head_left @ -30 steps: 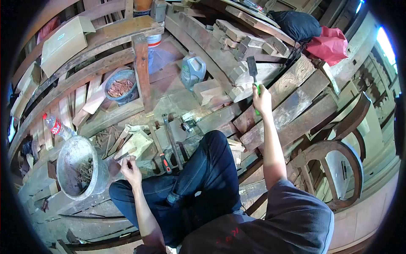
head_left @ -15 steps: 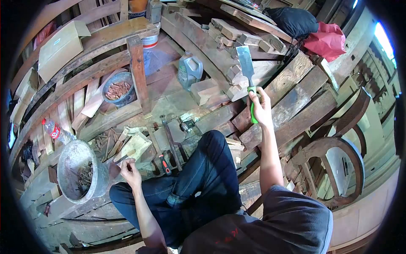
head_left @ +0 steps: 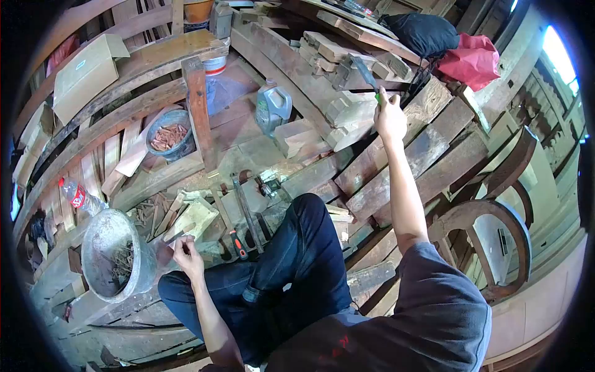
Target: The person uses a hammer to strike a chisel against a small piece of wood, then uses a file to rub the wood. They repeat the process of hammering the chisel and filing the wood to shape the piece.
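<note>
Stretched out at the upper right, my right hand (head_left: pixel 390 118) is closed round the green handle of a broad-bladed chisel (head_left: pixel 364 72). The blade points up and away, over stacked wooden blocks (head_left: pixel 350 110); contact with them cannot be made out. My left hand (head_left: pixel 188 255) rests by my left knee with its fingers pinched together. What they hold, if anything, is too small to name. Beside it stands a grey bucket (head_left: pixel 147 266) with thin dark scraps inside. A red and black handled tool (head_left: pixel 238 243) lies near my shin, next to a long metal bar (head_left: pixel 246 211).
Heavy beams (head_left: pixel 409 170) lie at the right, near a curved wooden frame (head_left: pixel 517 229). A bucket of small wooden pieces (head_left: pixel 170 137), a plastic jug (head_left: pixel 273 106), a bottle (head_left: pixel 80 197) and a cardboard box (head_left: pixel 87 77) stand to the left and ahead. Red and black bags (head_left: pixel 471 62) sit farther back.
My right hand has moved forward and up with the chisel, and its blade has tilted down towards the stacked blocks. The left hand stays pinched by my knee. The view has shifted slightly.
</note>
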Demonstrator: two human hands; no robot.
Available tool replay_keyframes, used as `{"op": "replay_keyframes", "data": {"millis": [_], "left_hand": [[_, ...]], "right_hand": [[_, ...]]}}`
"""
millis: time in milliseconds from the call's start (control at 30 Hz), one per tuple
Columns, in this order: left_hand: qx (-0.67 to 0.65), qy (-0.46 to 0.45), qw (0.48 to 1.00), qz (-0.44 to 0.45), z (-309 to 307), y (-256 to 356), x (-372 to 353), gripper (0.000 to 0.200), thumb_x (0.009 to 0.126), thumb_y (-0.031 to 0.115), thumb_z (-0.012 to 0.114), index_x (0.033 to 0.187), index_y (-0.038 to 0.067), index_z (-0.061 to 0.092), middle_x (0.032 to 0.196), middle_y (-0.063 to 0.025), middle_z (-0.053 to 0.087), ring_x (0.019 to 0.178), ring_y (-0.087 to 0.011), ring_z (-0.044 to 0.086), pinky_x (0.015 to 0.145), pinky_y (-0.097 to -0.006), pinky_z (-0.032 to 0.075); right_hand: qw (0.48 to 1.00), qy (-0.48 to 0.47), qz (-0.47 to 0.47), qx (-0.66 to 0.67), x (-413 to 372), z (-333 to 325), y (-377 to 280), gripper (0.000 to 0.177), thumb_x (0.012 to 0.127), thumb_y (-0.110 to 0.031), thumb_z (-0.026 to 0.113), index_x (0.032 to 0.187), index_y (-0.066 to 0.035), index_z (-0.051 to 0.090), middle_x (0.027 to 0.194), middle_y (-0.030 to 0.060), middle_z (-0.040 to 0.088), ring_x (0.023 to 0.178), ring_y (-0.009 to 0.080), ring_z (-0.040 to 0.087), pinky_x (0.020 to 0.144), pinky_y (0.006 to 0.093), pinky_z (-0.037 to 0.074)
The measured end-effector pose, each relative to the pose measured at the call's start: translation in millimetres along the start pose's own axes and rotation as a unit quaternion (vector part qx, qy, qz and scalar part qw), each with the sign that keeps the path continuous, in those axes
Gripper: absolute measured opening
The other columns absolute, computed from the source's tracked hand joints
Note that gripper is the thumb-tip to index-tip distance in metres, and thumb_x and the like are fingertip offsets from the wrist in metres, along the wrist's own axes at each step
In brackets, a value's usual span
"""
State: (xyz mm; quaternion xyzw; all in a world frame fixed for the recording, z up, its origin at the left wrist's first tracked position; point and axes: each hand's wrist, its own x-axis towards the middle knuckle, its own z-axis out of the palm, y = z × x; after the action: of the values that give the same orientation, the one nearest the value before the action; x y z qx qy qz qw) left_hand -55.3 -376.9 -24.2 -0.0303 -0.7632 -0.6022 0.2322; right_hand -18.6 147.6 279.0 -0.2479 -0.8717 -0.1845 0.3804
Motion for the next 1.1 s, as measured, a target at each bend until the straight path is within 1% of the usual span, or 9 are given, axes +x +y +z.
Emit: {"op": "replay_keyframes", "data": {"millis": [267,367,567,767,833,900,967,1067,1100], "left_hand": [[0.008,0.01,1.0,0.029,-0.9,13.7,1.5,0.018,0.093,0.011,0.059,0.079,0.0,0.06,0.061,-0.0002,0.045,0.055,-0.0083,0.035,0.051,-0.0273,0.029],[0.011,-0.047,0.998,-0.051,-4.2,9.9,-1.2,0.023,0.096,0.017,0.058,0.081,-0.001,0.06,0.069,-0.0026,0.054,0.067,-0.0102,0.045,0.064,-0.0272,0.04],[-0.025,-0.003,1.0,-0.002,1.8,7.8,-2.6,0.019,0.094,0.012,0.058,0.08,0.0,0.06,0.061,0.0013,0.045,0.056,-0.0078,0.036,0.052,-0.0275,0.03],[-0.009,-0.006,1.0,0.006,-0.8,-3.8,-1.3,0.019,0.094,0.012,0.059,0.08,0.0,0.06,0.065,0.0001,0.048,0.058,-0.0077,0.038,0.054,-0.0261,0.032],[-0.013,-0.007,1.0,0.004,0.3,5.4,-1.1,0.019,0.094,0.012,0.059,0.08,-0.001,0.06,0.064,-0.0005,0.048,0.058,-0.0082,0.039,0.054,-0.0263,0.033],[-0.009,-0.02,1.0,-0.013,-1.2,8.7,-1.0,0.019,0.094,0.011,0.058,0.081,-0.001,0.06,0.068,-0.0026,0.053,0.063,-0.0099,0.044,0.06,-0.0273,0.037],[0.005,-0.044,0.998,-0.043,-4.6,6.7,-0.8,0.019,0.096,0.011,0.057,0.082,-0.002,0.059,0.075,-0.0062,0.062,0.073,-0.0129,0.054,0.071,-0.029,0.045],[0.02,-0.005,0.999,0.025,-2.1,7.9,0.3,0.02,0.094,0.012,0.059,0.079,-0.001,0.06,0.064,-0.0017,0.049,0.059,-0.0091,0.04,0.054,-0.0271,0.035],[0.008,0.0,1.0,0.024,-1.9,6.7,0.5,0.02,0.095,0.013,0.059,0.079,-0.001,0.06,0.064,-0.0017,0.05,0.059,-0.0093,0.04,0.054,-0.0272,0.035]], "right_hand": [[0.998,-0.03,-0.015,0.055,-9.4,28.2,15.5,0.045,0.087,-0.02,0.057,0.132,-0.015,0.052,0.109,0.0152,0.056,0.077,0.0387,0.066,0.069,0.0478,0.055],[0.997,-0.048,-0.028,0.061,-14.2,36.4,26.8,0.045,0.087,-0.021,0.057,0.132,-0.017,0.052,0.109,0.015,0.056,0.078,0.0385,0.066,0.069,0.0478,0.055],[0.997,-0.059,-0.018,0.045,-14.8,19.5,21.5,0.045,0.087,-0.02,0.058,0.131,-0.017,0.053,0.108,0.0141,0.057,0.079,0.0379,0.066,0.069,0.0474,0.055],[0.992,-0.028,-0.041,0.119,-12.5,24.5,24.6,0.044,0.086,-0.02,0.059,0.129,-0.018,0.056,0.108,0.014,0.057,0.081,0.0384,0.065,0.075,0.0484,0.054],[0.977,-0.035,-0.054,0.206,-4.5,29.2,28.6,0.042,0.085,-0.021,0.064,0.125,-0.011,0.058,0.095,0.0182,0.061,0.084,0.0379,0.066,0.077,0.0454,0.053],[0.946,-0.056,-0.063,0.314,2.4,34.8,30.4,0.042,0.084,-0.02,0.067,0.123,-0.006,0.059,0.087,0.0205,0.062,0.086,0.0372,0.066,0.077,0.0435,0.052],[0.882,-0.182,0.062,0.43,6.3,30.2,29.9,0.035,0.086,-0.016,0.068,0.116,0.0,0.06,0.073,0.013,0.06,0.066,0.0256,0.064,0.06,0.0356,0.05],[0.665,-0.257,0.195,0.674,2.0,28.9,28.1,0.02,0.092,-0.011,0.061,0.108,0.001,0.059,0.075,0.0024,0.053,0.052,0.0114,0.049,0.044,0.0255,0.039],[0.629,-0.257,0.21,0.702,-0.1,28.3,26.1,0.018,0.093,-0.01,0.06,0.107,0.0,0.059,0.076,0.0031,0.053,0.052,0.0119,0.049,0.044,0.0259,0.039]]}}
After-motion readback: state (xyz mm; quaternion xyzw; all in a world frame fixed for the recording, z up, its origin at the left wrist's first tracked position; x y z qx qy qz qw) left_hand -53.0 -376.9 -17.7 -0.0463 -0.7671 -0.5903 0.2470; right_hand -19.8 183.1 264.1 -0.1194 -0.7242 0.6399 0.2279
